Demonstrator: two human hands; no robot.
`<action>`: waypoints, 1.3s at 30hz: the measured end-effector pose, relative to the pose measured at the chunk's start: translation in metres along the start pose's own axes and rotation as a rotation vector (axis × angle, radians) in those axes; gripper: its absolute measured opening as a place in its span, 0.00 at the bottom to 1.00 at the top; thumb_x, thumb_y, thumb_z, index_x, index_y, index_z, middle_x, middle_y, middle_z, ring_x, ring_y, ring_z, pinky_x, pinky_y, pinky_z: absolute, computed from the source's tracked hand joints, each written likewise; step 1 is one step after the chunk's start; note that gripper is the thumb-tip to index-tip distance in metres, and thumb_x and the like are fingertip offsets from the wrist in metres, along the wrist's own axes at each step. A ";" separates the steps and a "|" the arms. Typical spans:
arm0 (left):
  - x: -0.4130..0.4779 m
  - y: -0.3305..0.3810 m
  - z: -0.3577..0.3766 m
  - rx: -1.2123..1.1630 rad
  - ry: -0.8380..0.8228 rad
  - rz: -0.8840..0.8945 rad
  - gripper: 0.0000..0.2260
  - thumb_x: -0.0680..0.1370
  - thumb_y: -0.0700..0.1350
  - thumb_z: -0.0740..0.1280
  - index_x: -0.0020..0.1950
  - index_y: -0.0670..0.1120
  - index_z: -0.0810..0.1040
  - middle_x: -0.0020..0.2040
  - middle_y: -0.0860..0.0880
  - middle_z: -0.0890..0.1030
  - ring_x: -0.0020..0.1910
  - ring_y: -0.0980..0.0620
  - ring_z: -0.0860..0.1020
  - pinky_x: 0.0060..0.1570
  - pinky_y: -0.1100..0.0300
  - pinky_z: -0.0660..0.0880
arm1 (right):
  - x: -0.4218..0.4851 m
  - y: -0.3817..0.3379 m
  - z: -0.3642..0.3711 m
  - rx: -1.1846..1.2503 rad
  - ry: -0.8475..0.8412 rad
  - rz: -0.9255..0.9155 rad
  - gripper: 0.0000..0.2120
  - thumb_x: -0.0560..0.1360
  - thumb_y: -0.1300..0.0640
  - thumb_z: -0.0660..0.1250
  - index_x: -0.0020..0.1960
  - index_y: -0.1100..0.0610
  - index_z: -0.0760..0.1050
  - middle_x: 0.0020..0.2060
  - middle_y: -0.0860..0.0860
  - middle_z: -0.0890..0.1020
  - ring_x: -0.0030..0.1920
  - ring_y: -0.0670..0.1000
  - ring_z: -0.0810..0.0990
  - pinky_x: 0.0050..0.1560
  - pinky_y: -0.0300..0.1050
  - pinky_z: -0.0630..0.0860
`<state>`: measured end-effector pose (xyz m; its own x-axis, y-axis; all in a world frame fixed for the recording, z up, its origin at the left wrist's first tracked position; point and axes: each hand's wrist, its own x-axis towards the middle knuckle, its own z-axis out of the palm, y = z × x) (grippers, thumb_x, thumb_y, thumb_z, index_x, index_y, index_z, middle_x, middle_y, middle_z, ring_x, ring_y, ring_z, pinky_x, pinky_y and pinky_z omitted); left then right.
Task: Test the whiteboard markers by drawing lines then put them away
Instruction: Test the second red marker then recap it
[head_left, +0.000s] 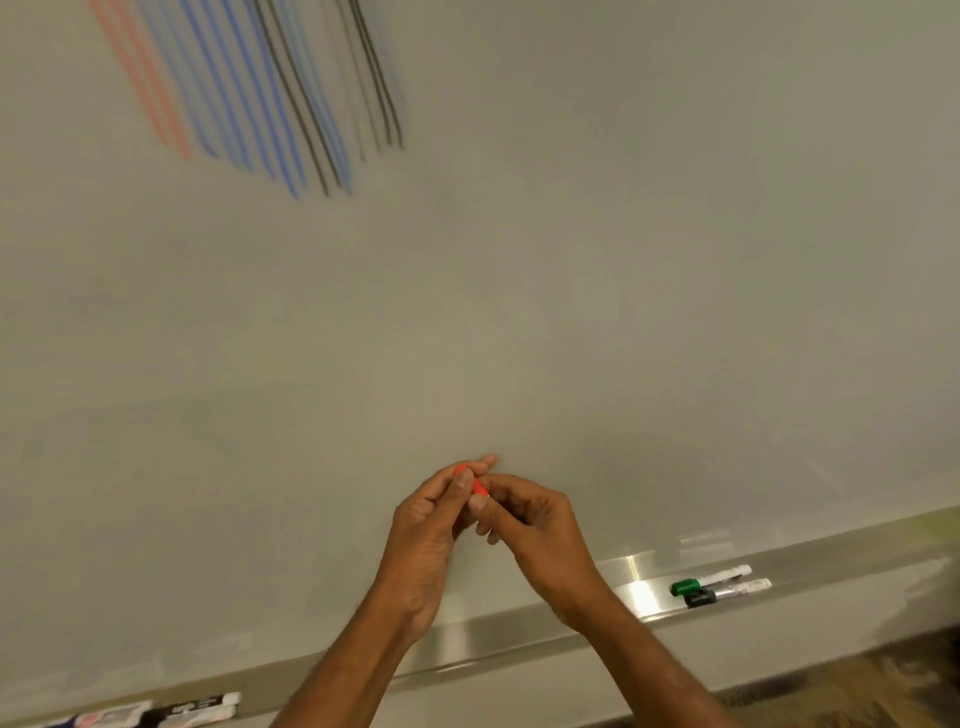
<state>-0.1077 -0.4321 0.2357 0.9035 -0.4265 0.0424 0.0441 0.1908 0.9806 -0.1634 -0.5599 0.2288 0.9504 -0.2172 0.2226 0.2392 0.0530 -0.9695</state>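
Whiteboard (571, 260) ahead: left hand (426, 530) pinches red marker (470, 482) by cap end, right hand (540, 535) curls round the other end. Prob. capping or uncapping, can't tell which.

Whiteboard (571, 260) fills the view. Drawn lines (260, 93) sit at its upper left. Tray (639, 592) runs along its lower edge. On the tray, right: two markers (727, 590) side by side, touching. On the tray, far left: marker cluster (156, 714). Centre, before the board, above the tray: left hand (426, 545) and right hand (540, 535) meet on one marker (475, 486).
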 end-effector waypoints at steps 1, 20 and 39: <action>-0.002 0.011 -0.004 -0.029 -0.011 -0.002 0.16 0.81 0.47 0.64 0.63 0.39 0.80 0.64 0.48 0.83 0.64 0.46 0.81 0.61 0.51 0.77 | 0.001 -0.011 0.006 0.009 -0.030 0.020 0.08 0.80 0.56 0.68 0.55 0.55 0.84 0.43 0.57 0.85 0.41 0.51 0.80 0.42 0.44 0.76; -0.044 0.141 -0.060 -0.136 0.008 0.104 0.13 0.80 0.45 0.66 0.59 0.39 0.83 0.58 0.41 0.86 0.60 0.44 0.83 0.62 0.45 0.77 | 0.002 -0.122 0.120 0.013 0.003 0.018 0.17 0.81 0.47 0.65 0.39 0.57 0.81 0.31 0.58 0.72 0.26 0.47 0.63 0.25 0.38 0.59; -0.016 0.261 -0.101 0.237 0.436 0.918 0.09 0.81 0.46 0.68 0.59 0.52 0.83 0.71 0.58 0.76 0.77 0.64 0.63 0.74 0.63 0.61 | 0.025 -0.205 0.120 0.032 0.165 -0.338 0.14 0.82 0.63 0.61 0.60 0.48 0.78 0.44 0.56 0.84 0.36 0.50 0.77 0.34 0.41 0.73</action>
<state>-0.0676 -0.2864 0.4718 0.6249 0.1601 0.7641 -0.7798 0.0820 0.6206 -0.1645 -0.4595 0.4450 0.7725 -0.3813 0.5078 0.5427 -0.0187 -0.8397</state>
